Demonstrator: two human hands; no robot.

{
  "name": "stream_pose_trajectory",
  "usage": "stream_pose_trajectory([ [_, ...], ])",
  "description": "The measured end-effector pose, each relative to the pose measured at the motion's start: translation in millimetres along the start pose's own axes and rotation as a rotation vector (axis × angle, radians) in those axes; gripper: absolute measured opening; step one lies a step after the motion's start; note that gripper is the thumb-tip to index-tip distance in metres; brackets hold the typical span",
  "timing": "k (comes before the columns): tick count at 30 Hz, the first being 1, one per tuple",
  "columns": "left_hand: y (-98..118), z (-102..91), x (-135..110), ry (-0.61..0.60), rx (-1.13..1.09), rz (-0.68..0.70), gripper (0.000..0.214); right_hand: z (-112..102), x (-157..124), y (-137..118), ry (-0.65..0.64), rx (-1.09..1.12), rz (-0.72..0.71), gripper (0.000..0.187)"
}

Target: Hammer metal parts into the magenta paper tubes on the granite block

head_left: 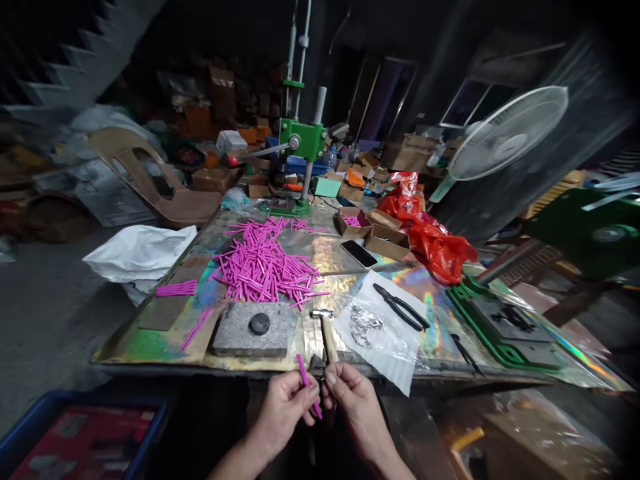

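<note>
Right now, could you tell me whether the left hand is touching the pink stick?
Touching. The head view shows the left hand with its fingers closed around the pink stick, whose ends stick out above and below the grip.

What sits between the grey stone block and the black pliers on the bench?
In the head view, a hammer and a small heap of shiny metal bits on white plastic.

A hammer [324, 330] lies at the table's [150, 343] near edge, black pliers [400, 307] rest on a plastic sheet [385, 333] beside it, a green press [299, 150] stands at the far edge.
</note>
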State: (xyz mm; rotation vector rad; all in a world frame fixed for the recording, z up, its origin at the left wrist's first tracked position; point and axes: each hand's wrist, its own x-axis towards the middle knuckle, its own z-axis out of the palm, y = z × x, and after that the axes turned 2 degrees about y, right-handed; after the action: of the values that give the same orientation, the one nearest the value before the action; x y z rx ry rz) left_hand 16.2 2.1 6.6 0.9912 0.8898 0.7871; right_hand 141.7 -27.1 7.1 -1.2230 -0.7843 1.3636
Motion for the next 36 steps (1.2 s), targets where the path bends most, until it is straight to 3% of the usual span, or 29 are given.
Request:
stream_pose_trajectory([
  [11,3.1,-7.4,-6.3,0.032,-0.059,0.015,0.031,8.1,-9.3,7.5,-0.009,-0.220,-0.031,0.038],
  [16,9.6,-13.9,-5.3,0.199,-0.316,-0.035,0.029,15.3,-12.0,9.9,0.031,-0.139,0.013,0.043],
  [20,13.1,-17.3,-5.5,0.233,-0.444,-0.018,0.029,22.6,-14.6,14.3,0.044,-0.068,0.048,0.043],
  [36,10.6,-9.4,-11.3,0.258,-0.425,0.028,0.028,29.1,-17.7,20.6,0.094,0.019,0.026,0.040],
])
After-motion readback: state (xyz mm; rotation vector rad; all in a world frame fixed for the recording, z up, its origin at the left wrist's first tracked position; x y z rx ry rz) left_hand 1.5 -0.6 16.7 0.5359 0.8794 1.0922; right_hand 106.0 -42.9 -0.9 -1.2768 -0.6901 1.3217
